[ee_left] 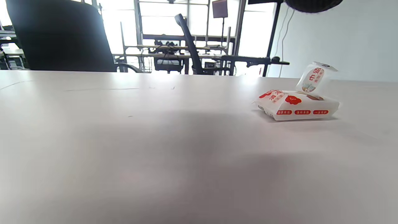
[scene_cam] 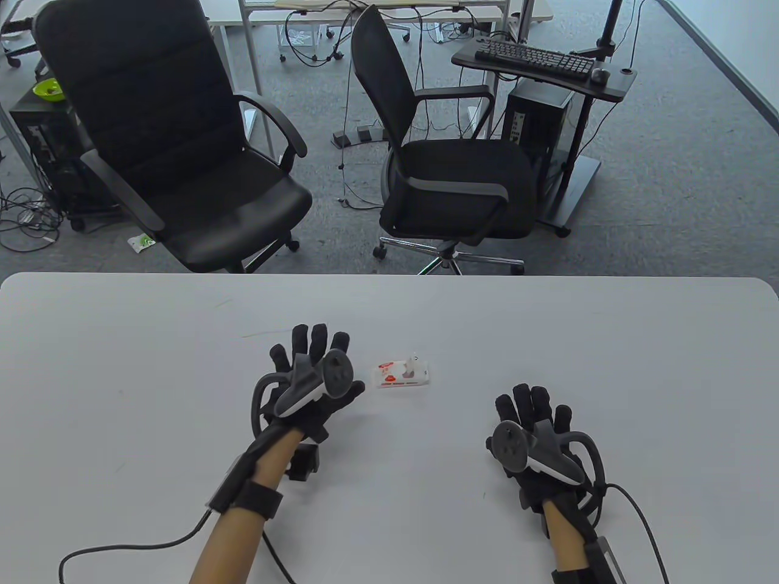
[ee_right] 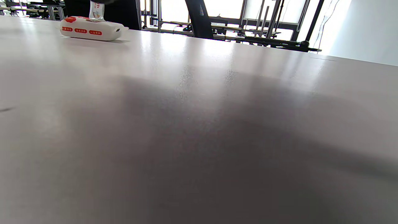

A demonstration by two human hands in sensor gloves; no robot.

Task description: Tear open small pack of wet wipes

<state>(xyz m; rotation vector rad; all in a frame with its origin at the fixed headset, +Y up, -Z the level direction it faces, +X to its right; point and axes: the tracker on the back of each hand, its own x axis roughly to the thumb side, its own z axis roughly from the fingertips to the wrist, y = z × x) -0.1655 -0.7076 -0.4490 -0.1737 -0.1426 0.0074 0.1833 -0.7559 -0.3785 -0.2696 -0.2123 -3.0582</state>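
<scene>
A small white pack of wet wipes [scene_cam: 401, 374] with red print lies flat on the white table [scene_cam: 122, 377], its sticker flap [scene_cam: 415, 359] standing up. It also shows in the left wrist view [ee_left: 297, 105] with the flap [ee_left: 314, 77] raised, and in the right wrist view [ee_right: 90, 31]. My left hand [scene_cam: 310, 365] is just left of the pack, fingers spread, holding nothing. My right hand [scene_cam: 532, 420] is to the pack's lower right, well apart from it, fingers spread and empty.
Two black office chairs [scene_cam: 176, 140] [scene_cam: 450, 164] stand beyond the table's far edge. A keyboard stand [scene_cam: 541, 61] is further back on the right. Cables run from both wrists over the table's near part [scene_cam: 140, 544].
</scene>
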